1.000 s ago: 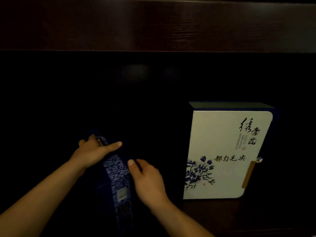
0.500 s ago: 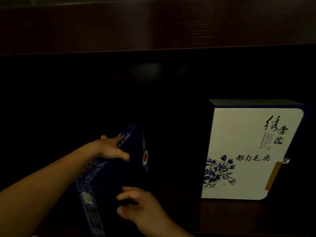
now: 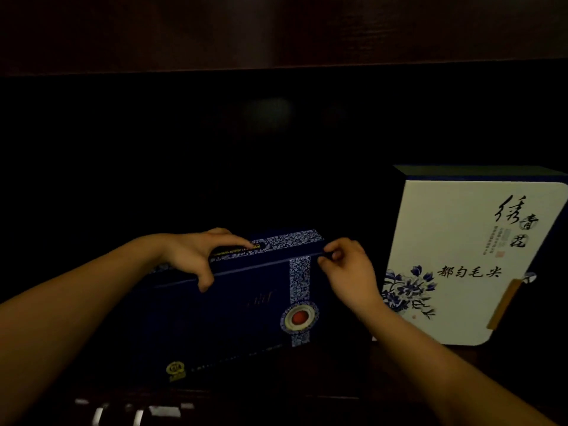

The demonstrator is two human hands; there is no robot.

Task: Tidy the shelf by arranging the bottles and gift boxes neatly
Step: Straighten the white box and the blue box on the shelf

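Note:
A dark blue gift box (image 3: pixel 239 315) with a blue-and-white patterned band and a round red seal stands upright on the dark shelf, its broad face turned to me. My left hand (image 3: pixel 199 256) lies over its top edge, thumb down on the front face. My right hand (image 3: pixel 347 269) pinches the box's upper right corner. To the right stands a white gift box (image 3: pixel 470 259) with blue flowers and black calligraphy, upright and apart from my hands.
A dark wooden shelf board (image 3: pixel 276 32) runs overhead. The shelf's back is black and unlit. Some pale small objects (image 3: pixel 138 413) show dimly below the shelf's front edge at bottom left.
The blue box has turned from edge-on to face-on and now stands upright. My right hand rose from its lower front to its upper right corner; the view shifted left.

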